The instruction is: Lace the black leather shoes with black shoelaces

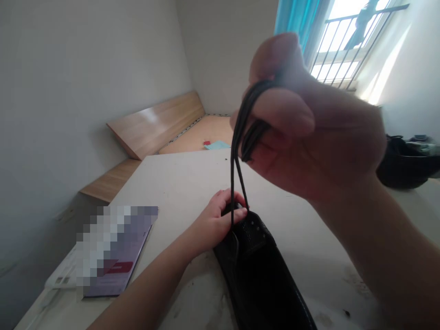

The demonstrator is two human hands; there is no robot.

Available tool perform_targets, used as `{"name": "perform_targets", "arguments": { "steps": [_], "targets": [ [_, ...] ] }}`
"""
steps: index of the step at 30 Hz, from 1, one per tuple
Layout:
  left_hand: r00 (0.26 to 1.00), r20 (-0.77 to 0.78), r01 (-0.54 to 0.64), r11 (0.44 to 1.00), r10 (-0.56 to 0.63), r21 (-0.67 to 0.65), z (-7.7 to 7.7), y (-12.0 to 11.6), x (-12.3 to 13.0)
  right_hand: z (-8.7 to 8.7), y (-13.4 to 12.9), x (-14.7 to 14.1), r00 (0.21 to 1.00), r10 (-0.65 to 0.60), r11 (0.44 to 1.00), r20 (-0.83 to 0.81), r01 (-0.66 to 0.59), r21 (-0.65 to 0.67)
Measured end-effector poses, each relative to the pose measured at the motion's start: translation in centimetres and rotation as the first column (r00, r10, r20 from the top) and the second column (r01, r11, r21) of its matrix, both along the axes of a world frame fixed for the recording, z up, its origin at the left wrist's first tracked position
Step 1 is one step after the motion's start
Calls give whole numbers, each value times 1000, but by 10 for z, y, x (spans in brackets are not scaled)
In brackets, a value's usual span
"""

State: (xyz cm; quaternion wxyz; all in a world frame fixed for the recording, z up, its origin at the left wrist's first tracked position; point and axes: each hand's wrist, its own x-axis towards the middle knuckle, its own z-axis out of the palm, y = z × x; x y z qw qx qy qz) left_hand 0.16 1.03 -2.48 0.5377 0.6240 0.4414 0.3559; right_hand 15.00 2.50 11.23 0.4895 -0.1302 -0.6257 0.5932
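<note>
A black leather shoe [250, 245] with small eyelets stands on the white table, its dark opening toward me. My left hand [218, 217] wraps over its far end, fingers curled on the leather beside the eyelets. Two dark shoelace strands [234, 176] rise taut from the shoe. High above it, my right hand [292, 110] is closed round the shoelaces, which loop over its fingers and are bunched against the palm. The shoe's far tip is hidden behind my left hand.
A purple-toned flat item [137, 247], partly blurred out, lies on the white table [178, 178] at left beside a white object [60, 275]. Beyond are a wooden bed frame [161, 123] and a light-blue item [217, 145]. A black bag [405, 167] sits at right, near a barred window.
</note>
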Motion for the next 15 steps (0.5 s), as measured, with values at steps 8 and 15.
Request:
{"name": "perform_targets", "arguments": {
  "steps": [8, 15],
  "targets": [
    [958, 189, -281, 850, 217, 445, 13, -7, -8, -20, 57, 17, 964, -255, 963, -74, 246, -114],
    [999, -4, -51, 960, 54, 276, 13, -10, 0, -27, 63, 19, 990, -138, 975, 35, 142, -169]
  ]
}}
